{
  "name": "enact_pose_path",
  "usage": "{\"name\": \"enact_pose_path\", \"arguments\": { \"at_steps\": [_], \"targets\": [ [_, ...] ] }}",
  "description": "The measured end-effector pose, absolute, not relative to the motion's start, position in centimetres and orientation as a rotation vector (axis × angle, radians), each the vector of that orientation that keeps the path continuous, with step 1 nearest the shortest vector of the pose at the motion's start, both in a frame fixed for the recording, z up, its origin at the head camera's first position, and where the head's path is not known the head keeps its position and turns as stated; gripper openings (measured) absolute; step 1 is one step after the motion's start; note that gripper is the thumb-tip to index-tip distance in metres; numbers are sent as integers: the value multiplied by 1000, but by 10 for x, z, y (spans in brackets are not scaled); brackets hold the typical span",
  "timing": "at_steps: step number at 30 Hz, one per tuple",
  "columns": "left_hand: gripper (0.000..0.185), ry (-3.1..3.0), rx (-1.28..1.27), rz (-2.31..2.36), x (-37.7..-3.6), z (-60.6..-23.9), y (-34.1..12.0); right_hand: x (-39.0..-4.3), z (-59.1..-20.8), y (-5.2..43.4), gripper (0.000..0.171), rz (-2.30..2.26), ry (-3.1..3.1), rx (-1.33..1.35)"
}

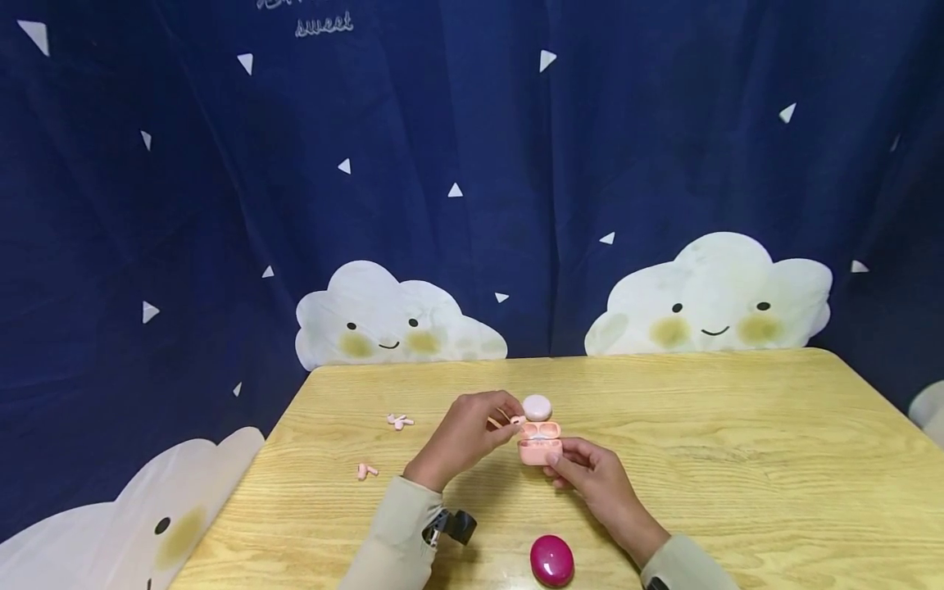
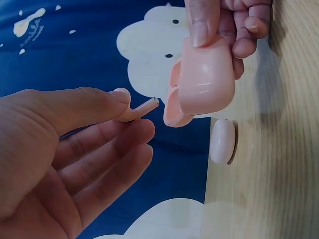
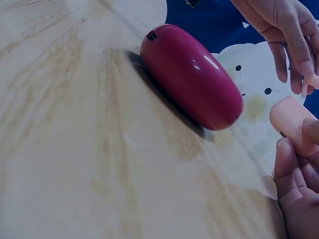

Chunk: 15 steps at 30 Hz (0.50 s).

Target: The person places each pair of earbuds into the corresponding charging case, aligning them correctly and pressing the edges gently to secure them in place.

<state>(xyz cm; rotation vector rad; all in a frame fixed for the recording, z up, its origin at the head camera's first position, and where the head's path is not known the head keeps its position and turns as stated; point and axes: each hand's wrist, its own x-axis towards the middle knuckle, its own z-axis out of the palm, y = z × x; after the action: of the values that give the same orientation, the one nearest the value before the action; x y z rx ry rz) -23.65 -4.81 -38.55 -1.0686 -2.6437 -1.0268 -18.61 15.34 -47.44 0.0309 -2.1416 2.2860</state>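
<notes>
Between thumb and fingers, my left hand (image 1: 472,430) pinches a pink earbud (image 2: 137,110), its stem pointing toward the case in the left wrist view. My right hand (image 1: 599,479) grips a pink earbud case (image 1: 541,452) by its right side, thumb on the front. The case's lid (image 1: 542,429) stands up, and its two hollows face me in the head view. A gap separates the earbud from the case in the left wrist view. What lies deep inside the case is too small to tell.
Behind the case lies a pale pink round case (image 1: 537,407). A magenta rounded case (image 1: 551,561) sits at the table's near side. Loose pink earbuds lie at the left, some farther back (image 1: 400,421) and some nearer (image 1: 365,471). A dark blue curtain (image 1: 457,123) hangs behind the wooden table (image 1: 701,426).
</notes>
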Motion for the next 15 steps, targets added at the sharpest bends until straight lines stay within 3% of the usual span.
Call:
{"name": "enact_pose_path", "arguments": {
  "at_steps": [15],
  "targets": [
    [7, -2643, -1094, -982, -239, -394, -45, -186, -474, 153, 34, 2295, -2137, 21]
  ]
}}
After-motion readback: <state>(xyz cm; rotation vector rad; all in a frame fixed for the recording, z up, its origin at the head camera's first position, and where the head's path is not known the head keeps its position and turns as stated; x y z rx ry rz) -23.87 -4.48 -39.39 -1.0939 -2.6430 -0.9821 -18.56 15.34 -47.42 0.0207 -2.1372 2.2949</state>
